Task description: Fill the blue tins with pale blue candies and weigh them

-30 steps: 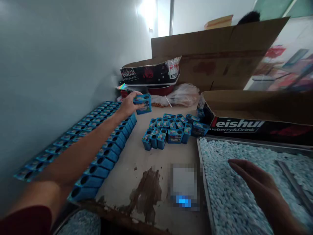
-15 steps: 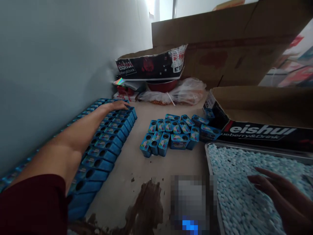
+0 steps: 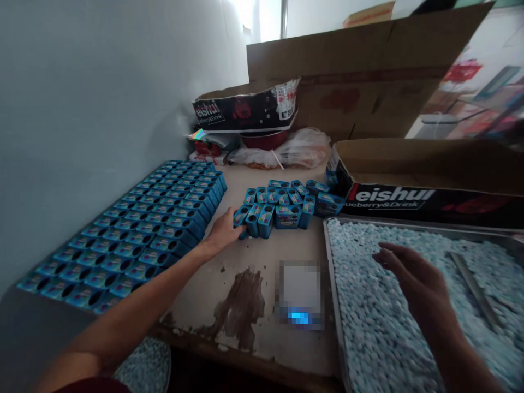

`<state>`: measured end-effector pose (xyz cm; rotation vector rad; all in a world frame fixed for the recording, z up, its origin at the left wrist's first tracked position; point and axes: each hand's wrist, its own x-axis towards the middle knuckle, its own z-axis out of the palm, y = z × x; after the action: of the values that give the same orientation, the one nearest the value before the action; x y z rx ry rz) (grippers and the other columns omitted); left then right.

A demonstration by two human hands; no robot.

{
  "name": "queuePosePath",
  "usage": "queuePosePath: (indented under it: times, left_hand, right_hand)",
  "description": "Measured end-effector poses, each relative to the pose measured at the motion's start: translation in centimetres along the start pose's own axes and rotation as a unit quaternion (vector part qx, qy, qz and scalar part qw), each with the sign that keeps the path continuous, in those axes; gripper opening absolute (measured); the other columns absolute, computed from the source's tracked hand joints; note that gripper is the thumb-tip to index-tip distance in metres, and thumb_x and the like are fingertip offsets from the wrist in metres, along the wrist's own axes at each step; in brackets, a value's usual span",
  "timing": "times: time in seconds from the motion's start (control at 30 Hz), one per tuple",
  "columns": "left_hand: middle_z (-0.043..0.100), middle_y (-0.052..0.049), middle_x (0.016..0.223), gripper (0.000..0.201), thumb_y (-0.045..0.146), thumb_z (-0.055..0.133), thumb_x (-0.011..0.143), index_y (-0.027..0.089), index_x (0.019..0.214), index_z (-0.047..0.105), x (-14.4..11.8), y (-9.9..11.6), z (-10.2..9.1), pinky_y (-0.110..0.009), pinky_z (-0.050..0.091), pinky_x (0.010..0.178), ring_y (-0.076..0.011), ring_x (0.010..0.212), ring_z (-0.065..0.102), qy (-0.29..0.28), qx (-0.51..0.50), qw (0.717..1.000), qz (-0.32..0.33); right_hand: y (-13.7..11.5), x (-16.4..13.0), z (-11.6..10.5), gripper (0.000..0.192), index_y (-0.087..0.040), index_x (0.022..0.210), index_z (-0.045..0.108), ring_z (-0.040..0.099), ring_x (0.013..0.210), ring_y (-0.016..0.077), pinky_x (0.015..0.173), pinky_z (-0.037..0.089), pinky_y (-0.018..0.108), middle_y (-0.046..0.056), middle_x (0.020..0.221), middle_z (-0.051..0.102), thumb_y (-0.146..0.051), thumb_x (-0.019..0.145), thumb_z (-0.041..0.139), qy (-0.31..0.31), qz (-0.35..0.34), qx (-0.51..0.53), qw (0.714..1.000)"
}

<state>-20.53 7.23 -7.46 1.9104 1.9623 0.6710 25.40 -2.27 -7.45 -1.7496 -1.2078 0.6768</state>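
At the middle of the table [image 3: 262, 262], a loose cluster of small blue tins [image 3: 282, 204] stands, some upright, some on their sides. Left hand [image 3: 223, 232] reaches in from the near left corner; its fingers [image 3: 237, 225] curl around the nearest blue tin [image 3: 241, 215] at the cluster's left end, touching it. Whether the tin is lifted or still resting on the table, cannot tell.

Along the left edge, against the wall, packed rows of blue tins [image 3: 155, 218] run from the near edge toward the far left corner, holes facing up.

At the right edge, a metal tray [image 3: 333, 284] holds pale blue-white pellets [image 3: 388, 327]. Right hand [image 3: 409, 278] hovers just above the pellets, fingers spread loosely, holding nothing. A metal strip [image 3: 470, 286] lies on the pellets at the tray's right part.

Beyond the tray, an open cardboard box [image 3: 409, 174] with black printed side. At the far edge: a second printed box [image 3: 245, 112], a red bowl [image 3: 264, 141] beneath it, a clear plastic bag [image 3: 301, 150], tall cardboard behind. Worn brown patch [image 3: 241, 308] near the near edge.
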Motion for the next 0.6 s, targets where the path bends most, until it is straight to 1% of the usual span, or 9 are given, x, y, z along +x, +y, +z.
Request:
queuePosePath:
  times: [0.07, 0.13, 0.17, 0.23, 0.3, 0.37, 0.47, 0.53, 0.6]
  left_hand:
    - [0.073, -0.014, 0.125, 0.054, 0.028, 0.071, 0.081, 0.017, 0.132, 0.061, -1.1, 0.0, -0.3, -0.040, 0.053, 0.103, -0.0302, 0.117, 0.070, 0.020, 0.018, 0.998, -0.050]
    - [0.075, -0.011, 0.121, 0.052, 0.026, 0.070, 0.078, 0.019, 0.129, 0.063, -2.2, -0.1, -2.2, -0.041, 0.054, 0.102, -0.0299, 0.113, 0.071, 0.026, 0.026, 0.997, -0.064]
    - [0.075, -0.009, 0.119, 0.052, 0.026, 0.070, 0.076, 0.020, 0.127, 0.065, -2.8, 0.0, -3.4, -0.041, 0.054, 0.101, -0.0298, 0.110, 0.071, 0.026, 0.027, 0.998, -0.054]
    - [0.076, -0.006, 0.115, 0.052, 0.029, 0.071, 0.073, 0.022, 0.125, 0.066, -4.6, 1.2, -5.4, -0.041, 0.055, 0.099, -0.0294, 0.105, 0.072, 0.008, 0.015, 1.000, -0.005]
    - [0.076, -0.004, 0.112, 0.051, 0.033, 0.071, 0.073, 0.023, 0.124, 0.067, -6.9, 3.5, -5.9, -0.040, 0.056, 0.098, -0.0283, 0.102, 0.072, -0.034, -0.028, 0.998, 0.052]
    - [0.075, -0.004, 0.114, 0.048, 0.034, 0.069, 0.077, 0.023, 0.123, 0.067, -9.5, 6.5, -4.6, -0.040, 0.056, 0.099, -0.0270, 0.104, 0.072, -0.088, -0.094, 0.986, 0.102]
    - [0.074, -0.006, 0.120, 0.042, 0.023, 0.064, 0.083, 0.022, 0.125, 0.066, -12.6, 10.7, -0.8, -0.040, 0.054, 0.105, -0.0255, 0.111, 0.070, -0.165, -0.178, 0.957, 0.159]
    - [0.073, -0.007, 0.124, 0.043, 0.015, 0.061, 0.084, 0.022, 0.127, 0.066, -13.4, 12.1, 1.7, -0.040, 0.054, 0.107, -0.0250, 0.115, 0.068, -0.194, -0.205, 0.941, 0.184]
    - [0.071, -0.007, 0.125, 0.046, 0.009, 0.060, 0.085, 0.024, 0.128, 0.066, -13.4, 12.5, 3.4, -0.040, 0.053, 0.107, -0.0245, 0.116, 0.067, -0.202, -0.223, 0.930, 0.211]
  right_hand:
    - [0.3, 0.2, -0.2, 0.049, -0.025, 0.113, 0.075, 0.075, 0.098, 0.0308, 0.089, 0.058, 0.044, 0.008, 0.100, 0.079, -0.064, 0.083, 0.070, -0.011, -0.023, -0.018, 1.000]
    - [0.9, 0.3, -0.6, 0.046, -0.023, 0.112, 0.074, 0.075, 0.094, 0.0295, 0.084, 0.058, 0.042, 0.009, 0.101, 0.079, -0.061, 0.086, 0.068, -0.031, -0.049, -0.075, 0.995]
    - [1.0, 0.2, -0.7, 0.044, -0.022, 0.112, 0.074, 0.074, 0.094, 0.0296, 0.084, 0.057, 0.042, 0.010, 0.103, 0.078, -0.058, 0.087, 0.067, -0.052, -0.070, -0.118, 0.989]
    - [1.0, -0.3, -0.7, 0.041, -0.021, 0.118, 0.073, 0.070, 0.102, 0.0323, 0.088, 0.054, 0.044, 0.011, 0.110, 0.076, -0.050, 0.090, 0.067, -0.096, -0.125, -0.240, 0.958]
    - [0.3, -1.2, -0.3, 0.043, -0.019, 0.129, 0.068, 0.065, 0.113, 0.0362, 0.094, 0.050, 0.048, 0.014, 0.121, 0.073, -0.043, 0.094, 0.065, -0.131, -0.177, -0.368, 0.904]
    - [-0.4, -2.3, 0.2, 0.042, -0.019, 0.135, 0.064, 0.061, 0.117, 0.0376, 0.093, 0.048, 0.048, 0.016, 0.126, 0.069, -0.040, 0.098, 0.059, -0.149, -0.195, -0.454, 0.857]
    - [-0.9, -3.6, 0.1, 0.031, -0.018, 0.126, 0.065, 0.061, 0.109, 0.0345, 0.087, 0.047, 0.044, 0.015, 0.119, 0.068, -0.033, 0.100, 0.055, -0.164, -0.199, -0.515, 0.818]
    - [-0.6, -4.1, -0.6, 0.025, -0.018, 0.118, 0.066, 0.060, 0.104, 0.0321, 0.086, 0.046, 0.042, 0.013, 0.112, 0.067, -0.030, 0.100, 0.054, -0.173, -0.207, -0.525, 0.807]
    - [0.1, -4.3, -1.4, 0.023, -0.019, 0.116, 0.066, 0.060, 0.101, 0.0299, 0.084, 0.045, 0.040, 0.013, 0.111, 0.066, -0.030, 0.101, 0.051, -0.184, -0.209, -0.509, 0.814]
